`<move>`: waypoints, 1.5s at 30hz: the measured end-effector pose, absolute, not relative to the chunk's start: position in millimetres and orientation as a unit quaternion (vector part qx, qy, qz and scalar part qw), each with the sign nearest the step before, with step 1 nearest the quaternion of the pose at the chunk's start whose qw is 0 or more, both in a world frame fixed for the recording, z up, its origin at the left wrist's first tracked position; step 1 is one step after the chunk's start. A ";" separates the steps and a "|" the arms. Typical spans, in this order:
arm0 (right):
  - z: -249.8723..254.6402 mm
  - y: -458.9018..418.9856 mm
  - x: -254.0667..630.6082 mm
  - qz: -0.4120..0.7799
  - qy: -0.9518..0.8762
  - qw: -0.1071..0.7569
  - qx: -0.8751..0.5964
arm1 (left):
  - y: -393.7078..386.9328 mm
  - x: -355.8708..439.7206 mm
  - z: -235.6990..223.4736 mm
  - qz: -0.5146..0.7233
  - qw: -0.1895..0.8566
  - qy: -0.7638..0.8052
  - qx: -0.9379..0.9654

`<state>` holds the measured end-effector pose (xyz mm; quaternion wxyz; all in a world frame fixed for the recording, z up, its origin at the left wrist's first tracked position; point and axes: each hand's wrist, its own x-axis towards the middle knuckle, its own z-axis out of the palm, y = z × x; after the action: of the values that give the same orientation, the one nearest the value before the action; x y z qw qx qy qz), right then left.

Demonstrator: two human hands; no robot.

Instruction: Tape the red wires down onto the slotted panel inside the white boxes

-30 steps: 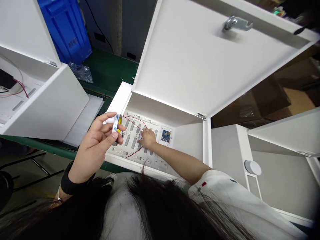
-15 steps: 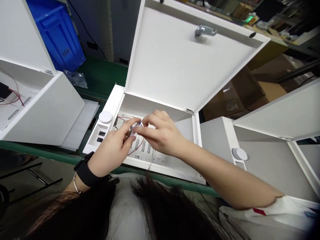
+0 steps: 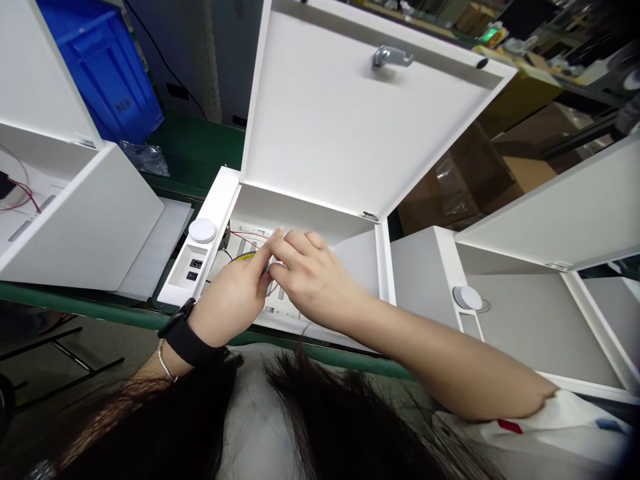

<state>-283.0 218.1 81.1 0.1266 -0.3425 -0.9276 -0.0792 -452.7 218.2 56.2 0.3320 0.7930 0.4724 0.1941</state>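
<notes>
My left hand [image 3: 231, 293] is closed around a round item with a yellow printed part and a dark rim, which looks like a tape roll [image 3: 244, 257]; my fingers hide most of it. Fingertips curled in a pinch, my right hand [image 3: 311, 275] meets the left fingers, and whatever it grips is hidden. Both hands are over the inside of an open white box [image 3: 300, 208]. Thin red wires [image 3: 253, 234] run across the slotted plate on its floor. On the box's left ledge are a round white pad [image 3: 203, 231] and a black socket [image 3: 197, 264].
The raised lid [image 3: 320, 113] with its metal latch [image 3: 393, 57] stands behind my hands. Similar open white boxes flank it at left [image 3: 95, 227] and right [image 3: 530, 320]. A blue bin [image 3: 107, 73] and a plastic bag [image 3: 145, 158] sit on the green bench [image 3: 190, 147].
My right hand has curled in closer to the left fingertips, covering the gap between them. The yellow part of the round item has come into sight. The whole view has shifted slightly.
</notes>
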 end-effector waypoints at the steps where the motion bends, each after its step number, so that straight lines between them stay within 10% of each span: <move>1: 81.2 217.8 -283.2 -0.079 -0.928 0.121 -0.342 | 218.4 -452.6 56.7 0.186 0.336 0.476 0.791; 32: 85.3 237.8 -265.7 0.015 -0.886 0.194 -0.421 | 246.7 -472.3 63.8 0.529 0.545 0.502 0.413; 45: -111.6 299.2 -216.8 0.369 -0.548 -0.046 -0.749 | 252.4 -488.8 49.8 0.543 0.711 0.400 0.198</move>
<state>-216.8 299.2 -111.6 -0.0458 -0.7494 -0.5477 0.3692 -488.8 252.4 49.8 0.7109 0.1980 0.4002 0.5434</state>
